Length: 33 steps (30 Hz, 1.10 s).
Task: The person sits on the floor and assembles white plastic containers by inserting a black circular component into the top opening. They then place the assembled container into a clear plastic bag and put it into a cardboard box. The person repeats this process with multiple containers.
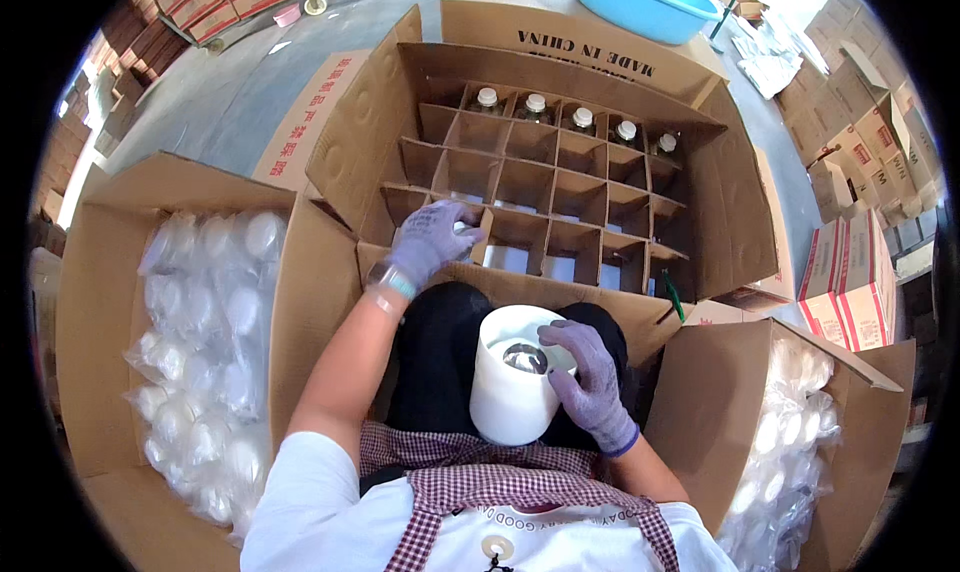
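My left hand (435,237), in a grey-purple glove, reaches into the near left cells of a divided carton (525,177). A small white cap shows between its bent fingers; whatever is beneath the cap is hidden. On my lap, between my legs, stands a white cylindrical tub (515,402). Inside it is a shiny, clear rounded object (525,358), cut off from full view by the wall. My gloved right hand (595,382) grips the tub's right rim. Along the carton's far row stand several clear bottles (535,107) with white caps.
Open cartons of plastic-wrapped, white round-topped items flank me, one on the left (210,322) and one on the right (780,452). Beyond the divided carton, a blue basin (645,7) rests on another box. A green strip (673,297) hangs at the carton's near right corner.
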Tool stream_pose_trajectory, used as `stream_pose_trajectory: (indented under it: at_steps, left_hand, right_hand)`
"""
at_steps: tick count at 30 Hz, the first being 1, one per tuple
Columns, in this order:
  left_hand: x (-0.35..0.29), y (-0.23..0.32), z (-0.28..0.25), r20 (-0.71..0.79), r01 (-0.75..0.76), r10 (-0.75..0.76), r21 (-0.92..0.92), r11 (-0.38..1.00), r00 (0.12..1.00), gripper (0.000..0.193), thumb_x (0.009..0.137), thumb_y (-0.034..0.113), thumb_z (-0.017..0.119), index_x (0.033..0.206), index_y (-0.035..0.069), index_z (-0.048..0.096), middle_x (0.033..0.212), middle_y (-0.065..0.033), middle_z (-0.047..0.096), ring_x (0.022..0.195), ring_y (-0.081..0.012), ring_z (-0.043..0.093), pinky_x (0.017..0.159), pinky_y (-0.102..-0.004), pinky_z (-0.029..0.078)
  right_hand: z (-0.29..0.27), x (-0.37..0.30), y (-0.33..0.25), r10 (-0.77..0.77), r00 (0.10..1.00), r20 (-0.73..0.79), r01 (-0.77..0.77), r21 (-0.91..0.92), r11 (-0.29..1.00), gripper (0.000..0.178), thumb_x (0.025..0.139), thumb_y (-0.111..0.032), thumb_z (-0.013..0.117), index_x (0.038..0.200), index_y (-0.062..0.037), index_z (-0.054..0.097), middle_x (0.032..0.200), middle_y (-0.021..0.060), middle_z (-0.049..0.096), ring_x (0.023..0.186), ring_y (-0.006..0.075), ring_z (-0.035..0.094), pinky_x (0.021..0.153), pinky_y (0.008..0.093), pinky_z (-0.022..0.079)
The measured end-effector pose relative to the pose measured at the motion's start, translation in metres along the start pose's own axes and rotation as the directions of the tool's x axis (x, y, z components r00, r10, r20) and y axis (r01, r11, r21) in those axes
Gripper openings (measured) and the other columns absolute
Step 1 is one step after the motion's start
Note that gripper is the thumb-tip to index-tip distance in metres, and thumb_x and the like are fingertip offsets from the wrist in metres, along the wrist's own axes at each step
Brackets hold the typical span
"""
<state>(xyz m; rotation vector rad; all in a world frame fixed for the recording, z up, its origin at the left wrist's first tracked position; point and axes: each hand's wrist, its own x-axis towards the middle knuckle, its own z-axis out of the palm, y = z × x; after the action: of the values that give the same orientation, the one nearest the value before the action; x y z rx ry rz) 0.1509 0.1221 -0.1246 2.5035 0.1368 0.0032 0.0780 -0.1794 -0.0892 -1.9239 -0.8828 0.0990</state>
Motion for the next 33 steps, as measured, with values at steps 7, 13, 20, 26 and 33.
stream_pose_trajectory:
  at_steps: [7, 13, 20, 26, 33]
  left_hand:
    - [0.068, -0.101, 0.084, 0.113, 0.156, -0.245, 0.504, 0.849, 0.963, 0.031, 0.084, 0.029, 0.063, 0.103, 0.007, 0.074, 0.104, -0.0207, 0.072, 0.099, -0.0328, 0.07, 0.088, -0.043, 0.054]
    - [0.0, 0.0, -0.022, -0.232, 0.038, -0.095, -0.24, 0.97, 0.968, 0.056, 0.092, 0.025, 0.057, 0.141, -0.001, 0.048, 0.12, -0.0191, 0.068, 0.11, -0.03, 0.067, 0.097, -0.0407, 0.051]
    - [-0.125, 0.116, -0.042, -0.011, -0.008, 0.054, -0.999, -0.043, 0.998, 0.064, 0.099, 0.027, 0.053, 0.152, -0.003, 0.031, 0.148, -0.0146, 0.046, 0.134, -0.0222, 0.047, 0.112, -0.0337, 0.038]
    - [-0.158, 0.096, -0.024, -0.139, -0.198, 0.15, -0.833, 0.518, 0.979, 0.063, 0.103, 0.04, 0.048, 0.147, -0.003, 0.037, 0.138, -0.0137, 0.054, 0.125, -0.0243, 0.054, 0.106, -0.0354, 0.043]
    - [-0.167, 0.139, -0.015, -0.163, -0.164, 0.03, -0.927, 0.337, 0.986, 0.069, 0.103, 0.053, 0.042, 0.144, -0.002, 0.039, 0.133, -0.0165, 0.057, 0.119, -0.0261, 0.059, 0.098, -0.0382, 0.05]
  right_hand:
    - [0.002, 0.013, 0.0, -0.015, 0.998, 0.068, 0.012, 0.041, 0.999, 0.047, 0.075, -0.015, 0.068, 0.12, -0.0012, 0.063, 0.116, 0.0206, 0.062, 0.114, 0.0373, 0.057, 0.102, 0.0445, 0.043]
    - [-0.025, 0.008, 0.009, 0.187, 0.972, -0.142, -0.145, 0.262, 0.954, 0.04, 0.079, -0.004, 0.062, 0.119, 0.0022, 0.061, 0.115, 0.0159, 0.062, 0.111, 0.0267, 0.06, 0.099, 0.0353, 0.047]
    - [-0.015, 0.052, -0.058, -0.367, 0.877, -0.31, 0.375, -0.035, 0.926, 0.068, 0.075, -0.007, 0.076, 0.136, -0.0018, 0.049, 0.135, 0.0197, 0.048, 0.122, 0.0345, 0.053, 0.102, 0.0403, 0.046]
    - [-0.017, 0.039, -0.077, -0.468, 0.835, -0.289, 0.446, -0.141, 0.884, 0.076, 0.07, -0.018, 0.082, 0.139, -0.0092, 0.05, 0.116, 0.0169, 0.05, 0.107, 0.0335, 0.058, 0.09, 0.0389, 0.053]
    - [-0.012, 0.041, -0.043, 0.036, 0.959, -0.281, 0.034, 0.241, 0.97, 0.076, 0.078, -0.032, 0.077, 0.14, -0.0014, 0.045, 0.115, 0.0236, 0.061, 0.106, 0.0351, 0.064, 0.088, 0.0402, 0.053]
